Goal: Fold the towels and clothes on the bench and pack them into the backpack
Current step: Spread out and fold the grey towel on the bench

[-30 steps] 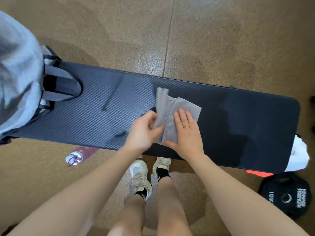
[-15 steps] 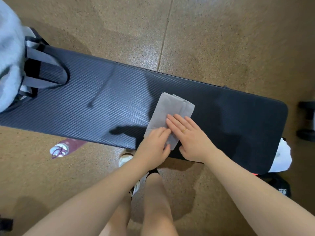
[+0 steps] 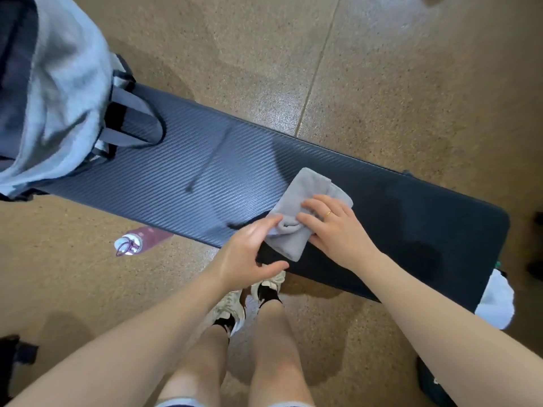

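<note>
**Grey towel folded small near the bench's front edge**

At far left the grey backpack [image 3: 58, 92] sits on the end of the dark bench [image 3: 182, 171], its straps lying on the ribbed pad. A long bare stretch of pad lies between the backpack and the towel. On the floor just in front of the bench lies a water bottle [image 3: 138, 240].

The left hand [image 3: 246, 254] is at the front edge, fingers extended and touching the left side of the folded grey towel [image 3: 302, 201], thumb spread and gripping nothing. The right hand [image 3: 335, 227] lies flat on the towel, pressing it down. Right of it the pad is bare to the rounded end, where a white cloth [image 3: 496, 301] hangs.
</note>
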A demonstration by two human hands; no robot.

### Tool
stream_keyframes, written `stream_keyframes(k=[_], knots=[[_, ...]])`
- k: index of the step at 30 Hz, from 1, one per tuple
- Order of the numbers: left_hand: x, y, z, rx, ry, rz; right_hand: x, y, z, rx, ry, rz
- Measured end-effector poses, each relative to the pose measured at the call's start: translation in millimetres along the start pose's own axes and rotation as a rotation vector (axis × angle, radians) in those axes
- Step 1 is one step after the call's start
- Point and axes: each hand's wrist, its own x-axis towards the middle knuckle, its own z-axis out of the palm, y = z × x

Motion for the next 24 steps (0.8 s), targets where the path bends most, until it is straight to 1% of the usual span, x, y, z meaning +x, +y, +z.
stream_keyframes(k=[4,7,9,11,15,19,24], knots=[[-5,24,-36,0.003,0.017,-0.040,20,-24,-43,0.328,-0.129,0.116],[-12,39,-61,-0.030,0.154,-0.010,37,-41,-76,0.657,-0.254,0.279],[-19,47,-77,-0.131,0.253,-0.071,53,-51,-96,0.811,-0.270,0.331],[-25,49,-94,-0.203,0.335,-0.156,73,-61,-110,0.893,-0.297,0.344],[-36,39,-138,-0.251,0.466,-0.206,115,-93,-124,0.939,-0.348,0.294],[-52,20,-192,-0.271,0.608,-0.268,169,-138,-134,0.878,-0.288,0.247],[-70,-22,-264,-0.346,0.618,-0.314,257,-188,-132,0.797,-0.326,0.175]])
